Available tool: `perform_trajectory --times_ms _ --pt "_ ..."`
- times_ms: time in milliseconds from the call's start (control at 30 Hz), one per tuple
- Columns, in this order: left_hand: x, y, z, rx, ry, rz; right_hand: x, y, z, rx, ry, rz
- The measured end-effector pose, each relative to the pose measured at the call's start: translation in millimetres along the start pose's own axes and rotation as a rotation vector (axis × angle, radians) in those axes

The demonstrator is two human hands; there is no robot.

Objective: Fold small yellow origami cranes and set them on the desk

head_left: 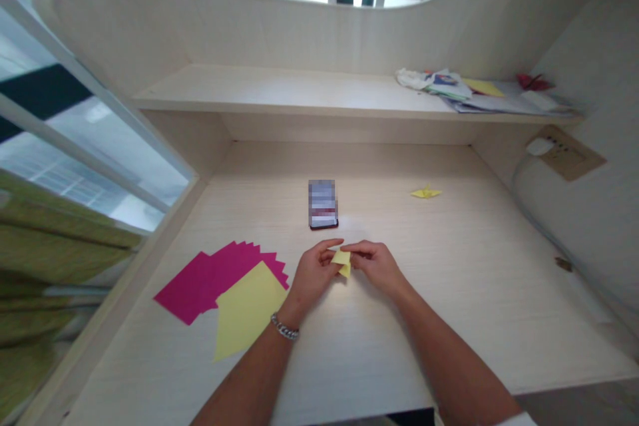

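Between my two hands is a small folded yellow paper [342,258], held just above the desk in front of the phone. My left hand [315,274] pinches its left side, with the index finger reaching over the top. The fingers of my right hand [375,263] are closed on its upper right edge. A flap of the paper hangs down between the hands. Beside my left wrist lies a flat yellow sheet [249,313], partly over a fan of magenta sheets [200,289].
A phone [323,203] lies on the desk [479,293] beyond my hands. To its right sits a folded yellow paper figure [426,193]. Papers [479,96] are piled on the shelf [299,90] above. A cable [534,213] runs down from the wall socket [569,152] at right.
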State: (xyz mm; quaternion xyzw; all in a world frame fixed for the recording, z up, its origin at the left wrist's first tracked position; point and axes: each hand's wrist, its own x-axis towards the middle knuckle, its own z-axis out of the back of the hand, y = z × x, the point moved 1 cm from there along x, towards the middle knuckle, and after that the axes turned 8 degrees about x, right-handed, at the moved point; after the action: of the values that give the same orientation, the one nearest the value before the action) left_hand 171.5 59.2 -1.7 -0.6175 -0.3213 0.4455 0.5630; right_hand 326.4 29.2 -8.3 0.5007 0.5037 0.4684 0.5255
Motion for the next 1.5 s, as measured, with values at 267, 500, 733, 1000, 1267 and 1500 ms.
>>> perform_trajectory --times_ms 267,500,733,1000,1267,1500 --pt "-4 -5 2.5 -0.263 0.099 0.002 4 -1 -1 0.285 -0.069 -0.112" --pt "-1 2 -5.5 -0.379 0.043 0.055 1 5 -6 0.317 -0.096 -0.117" --pt "-1 5 -9.0 -0.333 0.02 0.058 0 3 -6 0.3 -0.11 -0.121" --pt "3 12 -8.0 -0.209 -0.039 0.022 1 -4 -6 0.269 -0.102 -0.146" --pt "3 8 -5.1 -0.121 -0.042 -0.001 2 -3 -4 0.205 -0.06 -0.149" --pt "4 15 -5.7 -0.204 -0.014 0.085 1 -2 -5 0.167 -0.033 -0.128"
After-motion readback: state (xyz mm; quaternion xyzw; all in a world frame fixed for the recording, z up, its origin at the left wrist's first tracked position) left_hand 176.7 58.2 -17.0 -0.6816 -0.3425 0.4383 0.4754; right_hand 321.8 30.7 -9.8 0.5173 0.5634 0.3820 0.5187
